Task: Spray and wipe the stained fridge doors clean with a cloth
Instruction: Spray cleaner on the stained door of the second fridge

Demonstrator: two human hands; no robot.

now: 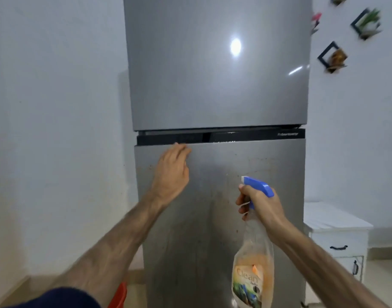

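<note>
Cabinet [337, 232] right of fridge [219, 85], wall frames [332, 57] above

The spray bottle [254, 270], lower right of the frame, carries a label reading "Clean"; the smaller word beneath is blurred. Pale lettering on the fridge's black strip [220, 137], centre right, is illegible.

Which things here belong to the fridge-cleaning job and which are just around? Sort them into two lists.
For the job:
- spray bottle, gripped by the right hand
- lower fridge door, spotted with stains
- upper fridge door
- left hand, fingers at the lower door's top edge

Just around:
- white cabinet
- wall ornaments
- red thing on the floor

No cloth is in view.
</note>
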